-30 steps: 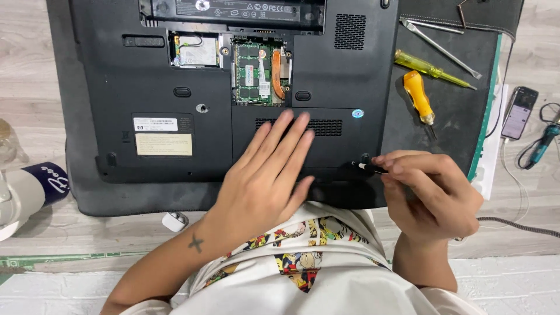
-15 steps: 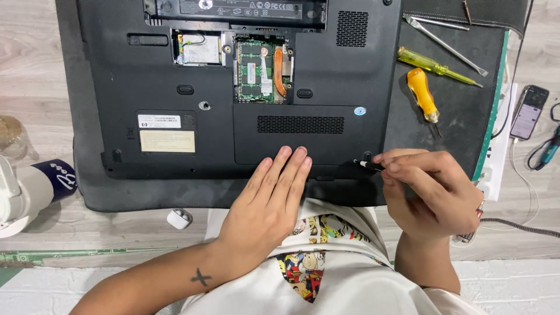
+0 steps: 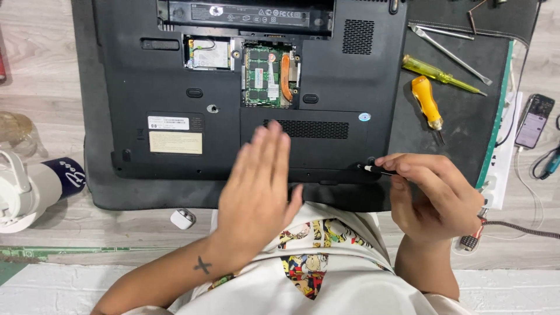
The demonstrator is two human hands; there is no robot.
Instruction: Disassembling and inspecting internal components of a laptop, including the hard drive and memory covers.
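While the left hand (image 3: pixel 256 186) hovers flat and empty above the upturned laptop (image 3: pixel 245 93), the right hand (image 3: pixel 434 195) pinches a small screwdriver (image 3: pixel 379 170), shaft lying leftward, tip at the screw hole (image 3: pixel 371 160) on the laptop's near-right edge.

Even, bright overhead light; soft short shadows. Left hand (image 3: pixel 256 181) smeared by motion blur, fingers ghosted. Right hand (image 3: pixel 434 195) sharp. Dull sheen on laptop underside (image 3: pixel 175 70). Slight wide-angle bowing toward frame edges. White bottle (image 3: pixel 26 192) near-overexposed.
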